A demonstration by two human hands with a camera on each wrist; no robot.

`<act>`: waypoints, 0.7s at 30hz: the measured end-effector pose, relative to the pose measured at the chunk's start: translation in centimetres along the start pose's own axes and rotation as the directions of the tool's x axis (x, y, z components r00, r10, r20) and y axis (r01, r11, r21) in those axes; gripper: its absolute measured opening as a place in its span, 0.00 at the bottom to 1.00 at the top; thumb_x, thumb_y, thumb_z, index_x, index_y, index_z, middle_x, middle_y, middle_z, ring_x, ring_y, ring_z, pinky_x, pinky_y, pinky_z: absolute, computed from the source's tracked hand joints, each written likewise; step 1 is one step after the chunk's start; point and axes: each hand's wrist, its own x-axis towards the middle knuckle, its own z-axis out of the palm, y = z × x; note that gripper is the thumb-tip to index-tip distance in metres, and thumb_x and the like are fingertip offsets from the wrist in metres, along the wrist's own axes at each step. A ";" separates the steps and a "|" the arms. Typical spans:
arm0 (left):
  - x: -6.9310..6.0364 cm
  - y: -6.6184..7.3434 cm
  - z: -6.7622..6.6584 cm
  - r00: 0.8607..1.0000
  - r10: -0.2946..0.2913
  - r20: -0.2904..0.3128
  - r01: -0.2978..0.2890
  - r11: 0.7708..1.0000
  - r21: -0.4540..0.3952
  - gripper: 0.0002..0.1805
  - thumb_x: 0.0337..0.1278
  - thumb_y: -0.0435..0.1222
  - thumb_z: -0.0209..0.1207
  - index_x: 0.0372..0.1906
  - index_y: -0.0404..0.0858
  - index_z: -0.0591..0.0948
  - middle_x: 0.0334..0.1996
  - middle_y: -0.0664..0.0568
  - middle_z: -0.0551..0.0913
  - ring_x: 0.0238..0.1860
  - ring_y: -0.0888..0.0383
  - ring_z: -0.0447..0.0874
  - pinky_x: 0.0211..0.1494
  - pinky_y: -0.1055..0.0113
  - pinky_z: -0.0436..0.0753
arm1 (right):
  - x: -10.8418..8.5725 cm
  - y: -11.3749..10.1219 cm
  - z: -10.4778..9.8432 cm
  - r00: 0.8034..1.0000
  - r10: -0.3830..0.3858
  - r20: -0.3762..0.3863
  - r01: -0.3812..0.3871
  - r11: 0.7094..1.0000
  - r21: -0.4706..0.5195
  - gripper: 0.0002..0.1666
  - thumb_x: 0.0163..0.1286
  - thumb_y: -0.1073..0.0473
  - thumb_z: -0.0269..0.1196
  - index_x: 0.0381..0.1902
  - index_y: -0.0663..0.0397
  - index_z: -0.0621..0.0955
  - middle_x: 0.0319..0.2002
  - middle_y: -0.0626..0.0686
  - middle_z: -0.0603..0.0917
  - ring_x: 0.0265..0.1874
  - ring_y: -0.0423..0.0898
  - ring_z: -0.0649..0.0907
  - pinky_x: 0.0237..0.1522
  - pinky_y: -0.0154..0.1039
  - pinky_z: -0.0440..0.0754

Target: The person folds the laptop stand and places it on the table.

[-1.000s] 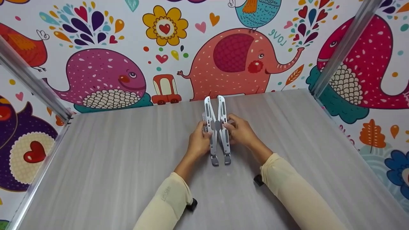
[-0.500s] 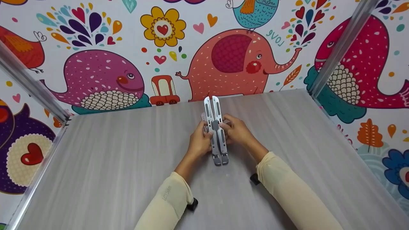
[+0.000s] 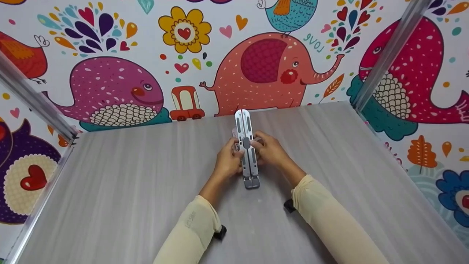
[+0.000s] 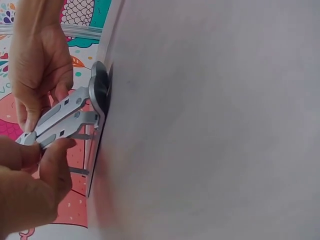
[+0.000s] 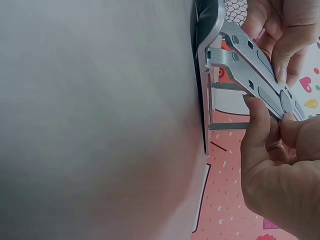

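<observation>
The folding stand (image 3: 246,142), of silver metal with dark grey feet (image 3: 251,182) at its near end, is located at the far middle part of the table (image 3: 146,190), between the two hands. Its two upper bars lie close together, side by side, and its long direction goes from near to far, leaning slightly to the left at the far end. The left hand (image 3: 228,161) is on the left side of the stand and the right hand (image 3: 273,150) is on the right side, both touching it around the middle of its length. Each hand is clamped on the stand in a pinch; the right thumb presses just beside the round grey joint (image 5: 285,101), and the left thumb is a little nearer. Seen from the wrists, the bars rise at a slant from the base (image 4: 93,150), which seems to rest along the table, with thin struts between them. Cream sleeves (image 3: 337,220) cover the forearms, and a small black device (image 3: 220,233) is under the left one, another under the right. At the far side stands a wall (image 3: 220,49) with colourful drawings, and the pink elephant (image 3: 260,91) is directly beyond the stand.
</observation>
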 end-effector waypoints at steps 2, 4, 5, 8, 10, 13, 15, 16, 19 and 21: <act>0.1 0.3 -0.1 1.000 0.004 -0.018 -0.003 0.999 0.036 0.18 0.71 0.29 0.57 0.61 0.44 0.77 0.30 0.49 0.77 0.26 0.57 0.78 0.21 0.69 0.76 | 0.1 0.0 0.1 1.000 -0.008 0.006 0.008 1.000 0.014 0.09 0.80 0.59 0.54 0.52 0.45 0.79 0.39 0.57 0.84 0.30 0.48 0.84 0.27 0.46 0.88; 0.2 0.5 -0.3 0.999 0.008 -0.033 -0.006 0.998 0.066 0.17 0.69 0.28 0.59 0.60 0.42 0.78 0.30 0.49 0.77 0.27 0.56 0.78 0.21 0.69 0.77 | 0.2 0.1 0.1 1.000 -0.010 0.014 0.010 1.000 0.028 0.09 0.80 0.59 0.54 0.53 0.45 0.79 0.39 0.57 0.84 0.29 0.48 0.84 0.27 0.46 0.88; 0.3 0.6 -0.3 0.999 0.006 -0.037 -0.003 0.997 0.072 0.17 0.68 0.28 0.59 0.59 0.42 0.79 0.30 0.48 0.78 0.27 0.56 0.79 0.21 0.69 0.77 | 0.3 0.1 0.1 1.000 -0.008 0.016 0.008 0.999 0.032 0.09 0.80 0.59 0.54 0.53 0.44 0.80 0.39 0.57 0.85 0.29 0.48 0.84 0.26 0.45 0.88; 0.4 0.7 -0.4 0.999 -0.006 -0.037 0.009 0.998 0.066 0.19 0.68 0.29 0.60 0.61 0.44 0.80 0.31 0.46 0.80 0.27 0.55 0.81 0.21 0.68 0.79 | 0.4 0.2 0.1 1.000 0.010 0.023 -0.011 0.999 0.043 0.10 0.81 0.57 0.55 0.54 0.41 0.80 0.37 0.56 0.85 0.29 0.48 0.86 0.27 0.45 0.87; 0.4 0.6 -0.4 0.999 -0.001 -0.041 0.003 0.998 0.066 0.20 0.69 0.30 0.60 0.63 0.46 0.79 0.31 0.46 0.81 0.26 0.56 0.81 0.21 0.68 0.79 | 0.4 0.3 0.2 1.000 0.016 0.016 -0.017 0.999 0.046 0.10 0.80 0.56 0.55 0.53 0.39 0.80 0.37 0.57 0.86 0.31 0.48 0.87 0.28 0.46 0.88; 0.3 0.3 -0.1 0.997 0.039 -0.062 -0.031 0.992 0.124 0.21 0.70 0.31 0.59 0.64 0.46 0.79 0.29 0.47 0.80 0.24 0.58 0.79 0.21 0.69 0.78 | 0.2 0.4 0.3 1.000 0.013 -0.005 -0.012 0.999 0.047 0.11 0.80 0.55 0.55 0.54 0.37 0.80 0.40 0.56 0.87 0.34 0.49 0.89 0.29 0.48 0.88; 0.1 0.1 0.2 0.993 0.081 -0.085 -0.065 0.982 0.176 0.21 0.70 0.32 0.59 0.65 0.44 0.78 0.27 0.48 0.80 0.23 0.58 0.78 0.23 0.68 0.77 | 0.0 0.5 0.3 1.000 0.001 -0.025 0.000 0.999 0.035 0.12 0.80 0.55 0.55 0.55 0.37 0.81 0.40 0.56 0.87 0.34 0.49 0.89 0.30 0.49 0.89; -0.1 0.1 0.3 0.990 0.102 -0.098 -0.080 0.976 0.201 0.22 0.70 0.32 0.59 0.66 0.42 0.78 0.27 0.48 0.80 0.24 0.59 0.77 0.25 0.67 0.77 | -0.1 0.6 0.4 0.999 -0.004 -0.036 0.005 1.000 0.029 0.12 0.80 0.56 0.55 0.56 0.38 0.81 0.40 0.56 0.87 0.34 0.49 0.89 0.30 0.49 0.89; -0.4 0.2 0.8 0.977 0.152 -0.148 -0.108 0.957 0.269 0.22 0.69 0.32 0.60 0.66 0.37 0.78 0.29 0.47 0.84 0.28 0.57 0.78 0.33 0.63 0.78 | -0.4 0.5 0.4 0.998 -0.020 -0.062 0.020 1.000 0.002 0.14 0.80 0.57 0.56 0.57 0.38 0.82 0.40 0.57 0.87 0.32 0.49 0.89 0.30 0.49 0.89; -0.8 0.4 1.0 0.972 0.159 -0.170 -0.100 0.945 0.312 0.23 0.69 0.34 0.61 0.67 0.38 0.77 0.30 0.47 0.85 0.30 0.57 0.79 0.36 0.61 0.79 | -0.5 0.3 0.2 0.997 -0.020 -0.068 0.020 1.000 -0.005 0.14 0.79 0.58 0.57 0.57 0.39 0.82 0.39 0.57 0.86 0.31 0.49 0.89 0.29 0.49 0.89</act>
